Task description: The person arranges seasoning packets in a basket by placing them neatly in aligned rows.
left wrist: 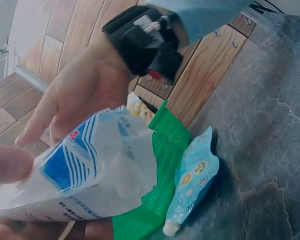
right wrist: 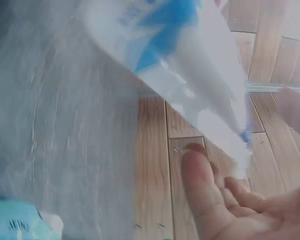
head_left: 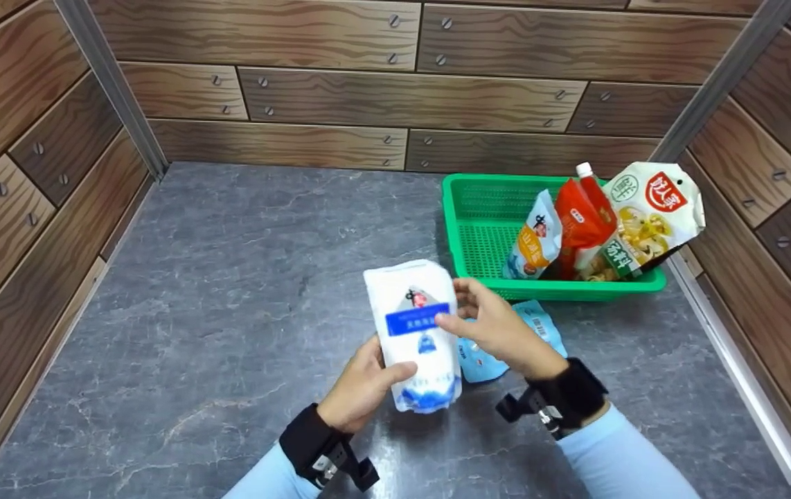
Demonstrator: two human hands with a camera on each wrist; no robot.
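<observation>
A white salt bag (head_left: 413,384) with a blue label is held up above the grey tabletop in the head view. My left hand (head_left: 361,384) grips its lower left side, thumb across the front. At its upper right edge is my right hand (head_left: 499,329), the thumb overlapping the front. In the right wrist view the fingers (right wrist: 202,185) are loosely bent beside the bag's corner, and the thumb stands apart from the bag. A light-blue spouted pouch (head_left: 541,326) lies on the table, partly hidden under the right hand; its white cap shows in the left wrist view.
A green plastic basket (head_left: 451,232) stands at the back right. In it, upright, are a blue-and-orange packet (head_left: 537,239), a red spouted pouch (head_left: 579,215) and a large white-and-green food packet (head_left: 652,215). Wood-patterned walls (head_left: 326,97) enclose the table on the back and sides.
</observation>
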